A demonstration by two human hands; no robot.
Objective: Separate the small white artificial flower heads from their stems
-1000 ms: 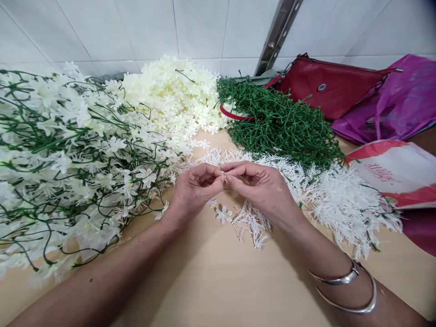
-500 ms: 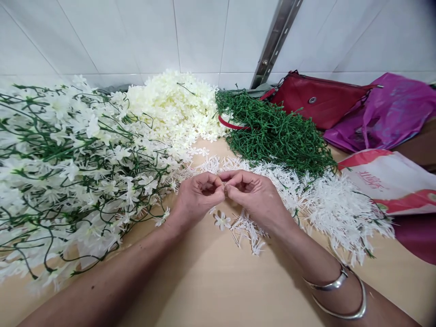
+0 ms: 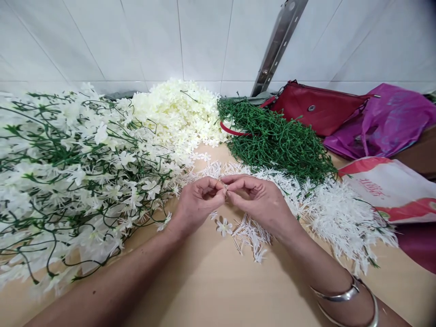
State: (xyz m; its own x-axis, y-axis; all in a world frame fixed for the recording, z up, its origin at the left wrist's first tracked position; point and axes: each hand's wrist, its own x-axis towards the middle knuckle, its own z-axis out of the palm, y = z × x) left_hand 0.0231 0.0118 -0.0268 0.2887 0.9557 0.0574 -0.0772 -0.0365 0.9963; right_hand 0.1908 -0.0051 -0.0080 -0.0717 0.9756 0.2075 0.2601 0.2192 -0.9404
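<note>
My left hand (image 3: 200, 200) and my right hand (image 3: 259, 197) meet fingertip to fingertip above the table (image 3: 211, 281). Each is closed in a pinch on something too small and hidden to name. Just below them lies a single white flower (image 3: 224, 227), beside a small bunch of white stamen pieces (image 3: 252, 236). A larger heap of white stamens (image 3: 344, 213) spreads behind and to the right of my right hand. Left of my left hand is a big pile of white flowers on green stems (image 3: 85, 172).
Cream flower heads (image 3: 177, 109) are heaped at the back, next to a pile of green stems (image 3: 275, 136). A red bag (image 3: 316, 106), a purple plastic bag (image 3: 391, 118) and a white and red bag (image 3: 391, 186) lie at the right, before a tiled wall (image 3: 204, 41).
The view has tilted slightly up, so the piles sit a little lower. Both hands stay together, with the right fingers slightly shifted at the pinch.
</note>
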